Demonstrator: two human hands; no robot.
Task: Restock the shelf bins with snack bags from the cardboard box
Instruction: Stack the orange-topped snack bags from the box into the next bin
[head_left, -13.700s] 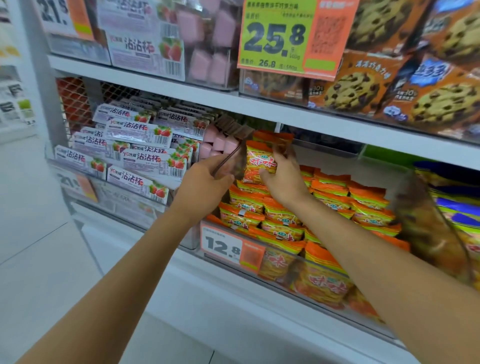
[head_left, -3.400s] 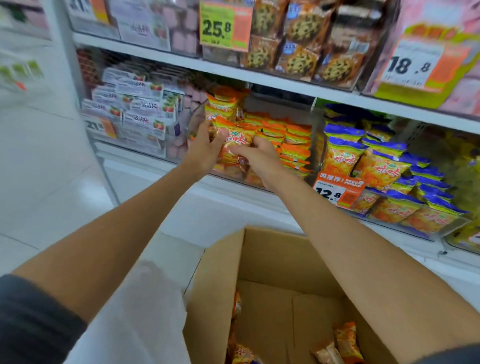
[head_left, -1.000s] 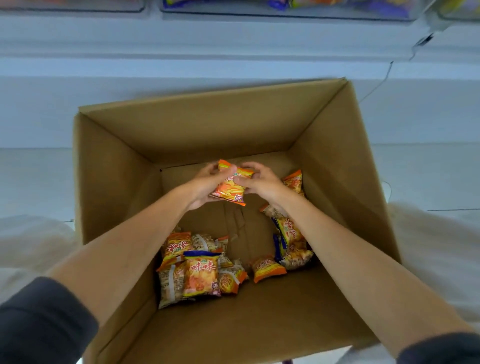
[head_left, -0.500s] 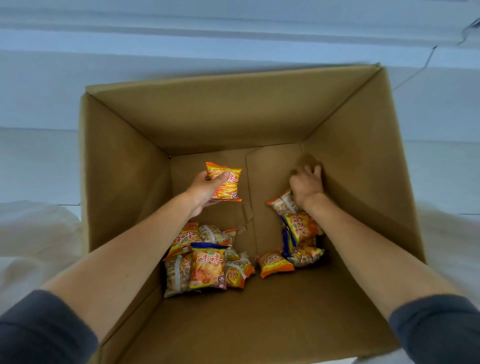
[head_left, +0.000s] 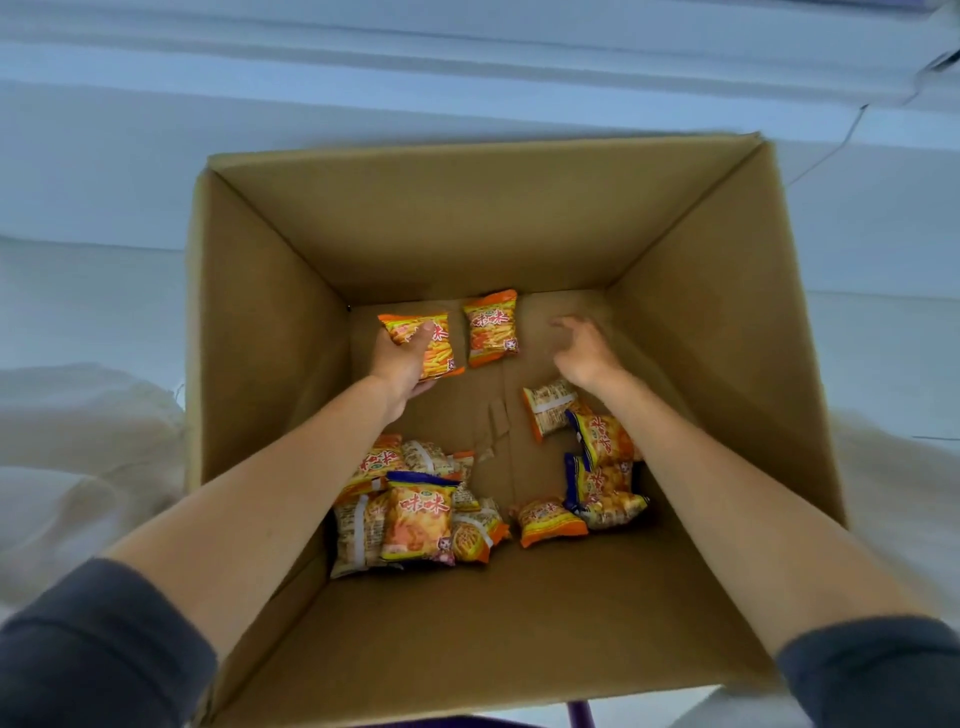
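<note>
I look straight down into an open cardboard box (head_left: 701, 270). My left hand (head_left: 402, 364) grips an orange snack bag (head_left: 436, 343) near the box's far wall. A second orange snack bag (head_left: 491, 328) sits just right of it, free of both hands. My right hand (head_left: 584, 351), blurred, hovers with loosely spread fingers and holds nothing. Several more bags lie on the box floor: a pile (head_left: 415, 512) under my left forearm and a smaller cluster (head_left: 597, 467) beside my right forearm, some with blue tops.
The shelf's white base (head_left: 467, 93) runs across the top, just beyond the box. White sacks lie on the floor at the left (head_left: 78, 441) and at the right (head_left: 893, 493). A thin cable (head_left: 841, 140) hangs at the upper right.
A second orange bag has appeared beside the one in my left hand. My right hand, which reached into the far right corner, has pulled back and opened.
</note>
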